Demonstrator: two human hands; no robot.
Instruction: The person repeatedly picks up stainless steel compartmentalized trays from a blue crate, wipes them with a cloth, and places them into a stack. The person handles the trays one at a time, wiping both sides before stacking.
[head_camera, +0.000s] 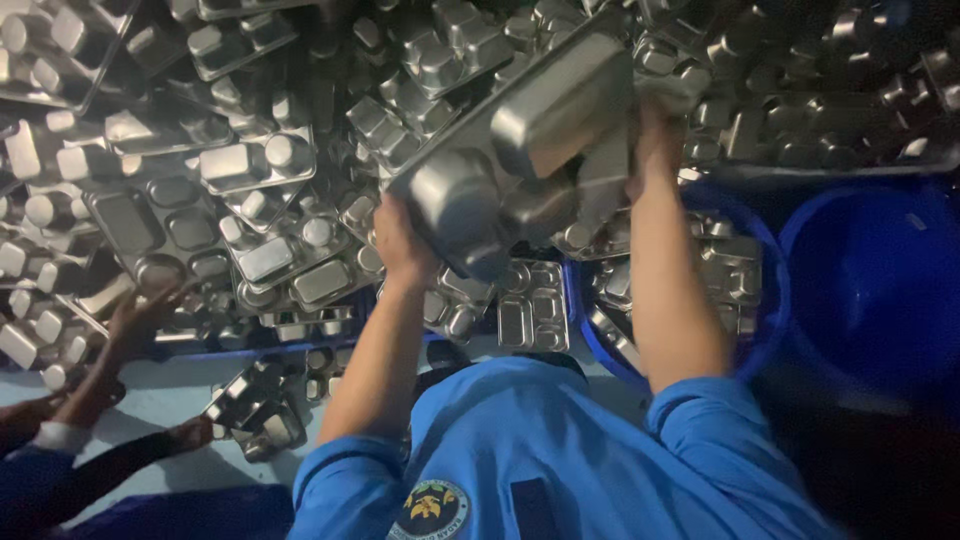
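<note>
Both my hands hold one steel compartment tray (530, 150) tilted, with its underside toward me. My left hand (400, 245) grips its lower left edge. My right hand (655, 140) grips its right edge. Blue sleeves cover both my upper arms. Beneath and around the tray lies a big heap of similar steel compartment trays (260, 220), many face up, some overturned.
A blue tub (772, 300) under my right forearm holds several trays. A second blue tub (870, 280) stands at the right. At the left, another person's hand (140, 320) touches trays in the heap, and their other hand (190, 435) rests by a small stack (260, 410).
</note>
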